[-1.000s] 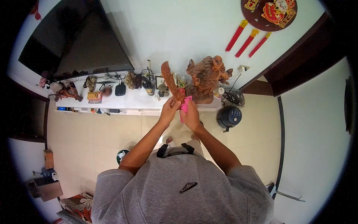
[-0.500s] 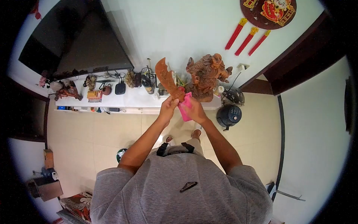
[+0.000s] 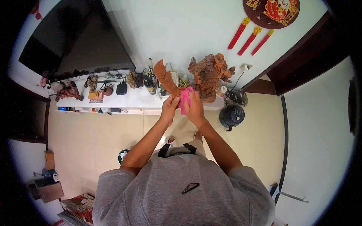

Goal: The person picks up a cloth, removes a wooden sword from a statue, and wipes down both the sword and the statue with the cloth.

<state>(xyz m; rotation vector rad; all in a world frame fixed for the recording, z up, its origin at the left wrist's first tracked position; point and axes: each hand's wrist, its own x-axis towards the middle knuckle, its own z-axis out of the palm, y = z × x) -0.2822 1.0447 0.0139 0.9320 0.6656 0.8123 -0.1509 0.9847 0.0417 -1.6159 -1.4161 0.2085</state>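
My left hand (image 3: pixel 170 107) is closed around the lower end of a carved wooden blade (image 3: pixel 164 78), which is reddish brown, curved and points up and to the left. In my right hand (image 3: pixel 195 109) is a pink cloth (image 3: pixel 184 100), bunched against the base of the blade beside my left fingers. The cloth hides the part of the carving under it. Just beyond my right hand, a large carved wooden statue (image 3: pixel 212 77) stands on the white cabinet (image 3: pixel 130 98).
Along the cabinet top stand a dark bottle (image 3: pixel 150 86), a small teapot (image 3: pixel 108 90), a black box (image 3: pixel 121 88) and several carvings. A large television (image 3: pixel 75 41) is behind them. To the right, a black air fryer (image 3: pixel 231 116) sits by the cabinet's end.
The pink cloth has moved up, from hanging below my right hand to covering the blade's base. My right hand has shifted slightly, and the blade leans a little further left.
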